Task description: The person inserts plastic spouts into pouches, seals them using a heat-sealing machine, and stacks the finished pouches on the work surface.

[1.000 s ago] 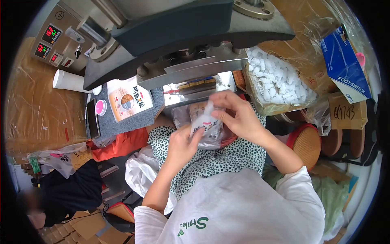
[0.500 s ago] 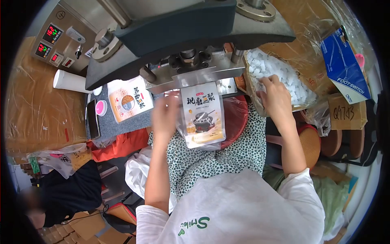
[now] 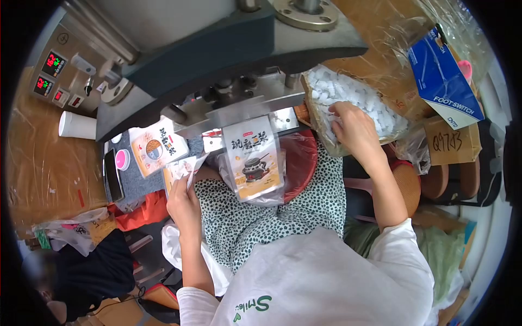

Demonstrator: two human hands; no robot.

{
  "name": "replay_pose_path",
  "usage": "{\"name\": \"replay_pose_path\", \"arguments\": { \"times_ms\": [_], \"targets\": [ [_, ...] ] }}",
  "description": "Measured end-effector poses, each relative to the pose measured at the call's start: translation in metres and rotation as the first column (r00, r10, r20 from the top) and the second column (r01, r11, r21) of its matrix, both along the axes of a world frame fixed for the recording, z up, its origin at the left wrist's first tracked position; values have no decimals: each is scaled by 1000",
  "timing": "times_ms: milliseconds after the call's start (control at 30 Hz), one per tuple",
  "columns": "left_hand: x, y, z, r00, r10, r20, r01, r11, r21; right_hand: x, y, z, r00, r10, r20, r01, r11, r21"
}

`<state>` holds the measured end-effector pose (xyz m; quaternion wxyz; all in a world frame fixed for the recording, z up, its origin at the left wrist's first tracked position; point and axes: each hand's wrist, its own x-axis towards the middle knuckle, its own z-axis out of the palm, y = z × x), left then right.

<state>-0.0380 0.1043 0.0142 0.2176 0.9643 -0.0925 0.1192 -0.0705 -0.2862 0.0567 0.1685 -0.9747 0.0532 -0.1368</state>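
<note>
My left hand (image 3: 184, 205) pinches a printed pouch (image 3: 178, 169) by its edge, and the pouch is bent in my fingers. Just right of it, another printed pouch (image 3: 253, 157) with a kettle-like picture hangs below the metal bar of the press (image 3: 244, 111). At the near left rim of a tray (image 3: 322, 140) of small white plastic pieces (image 3: 356, 100), my right hand (image 3: 356, 130) reaches over with thumb and fingers apart. I see nothing between them. A further pouch (image 3: 155, 149) lies flat on the grey mat, left of the press.
A red basin (image 3: 305, 165) lined with plastic sits behind the hanging pouch, over my lap. On the left are a phone (image 3: 115, 176), a pink-lidded jar (image 3: 122, 160) and a white cup (image 3: 77, 125). A blue carton (image 3: 443, 76) stands right. A person in dark clothes (image 3: 100, 271) is at lower left.
My left hand has moved left and down from beside the hanging pouch and now holds another pouch. My right hand stays at the tray. The whole view has shifted slightly.
</note>
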Motion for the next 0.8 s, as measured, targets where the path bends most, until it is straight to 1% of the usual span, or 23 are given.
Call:
{"name": "replay_pose_path", "arguments": {
  "times_ms": [33, 67, 167, 233, 267, 300, 333, 367, 433, 533, 633, 667, 733, 800],
  "targets": [
    [-4, -3, 3, 1000, -9, -8, 8, 1000, -19, -1, 0, 0, 1000, 12, 11, -12, 1000, -21],
    [-7, -7, 7, 1000, -13, -15, 12, 999, -36, 0, -1, 1, 1000, 12, 6, -12, 1000, -2],
    [-16, -20, 19, 997, -71, 33, 74, 992, -105, 4, 6, 7, 976, -82, 201, 18, 952, 304],
    [-23, -34, 31, 993, -112, 41, 117, 980, -162, 2, 24, 29, 991, 6, 135, -77, 843, 532],
    [-24, -41, 31, 986, -140, 88, 152, 978, -143, 0, 36, 37, 993, 53, 105, -108, 763, 637],
    [-25, -47, 31, 975, -175, 134, 191, 974, -122, -1, 48, 37, 974, 176, 142, -226, 791, 568],
    [-27, -54, 37, 976, -189, 107, 201, 972, -119, -2, 62, 41, 930, 317, 186, -365, 750, 551],
    [-28, -58, 38, 975, -200, 101, 211, 971, -110, -2, 75, 43, 911, 378, 168, -401, 713, 575],
    [-29, -63, 43, 973, -216, 85, 223, 970, -97, 5, 89, 38, 761, 522, 386, -636, 718, 282],
    [-29, -66, 45, 937, -328, 118, 339, 937, -88, 5, 97, 40, 745, 580, 331, -661, 708, 249],
    [-29, -69, 36, 907, -420, -25, 409, 893, -189, 6, 94, 26, 745, 622, 243, -645, 577, 501],
    [-29, -70, 29, 893, -435, -115, 396, 882, -255, 6, 94, 25, 806, 557, 202, -554, 588, 590],
    [-24, -80, 22, 830, -433, -351, 262, 859, -440, 6, 95, 24, 900, 425, 97, -352, 576, 738],
    [-9, -88, 25, 712, -429, -556, 58, 825, -562, 9, 88, 20, 936, 294, 192, -347, 687, 639]
  ]
}}
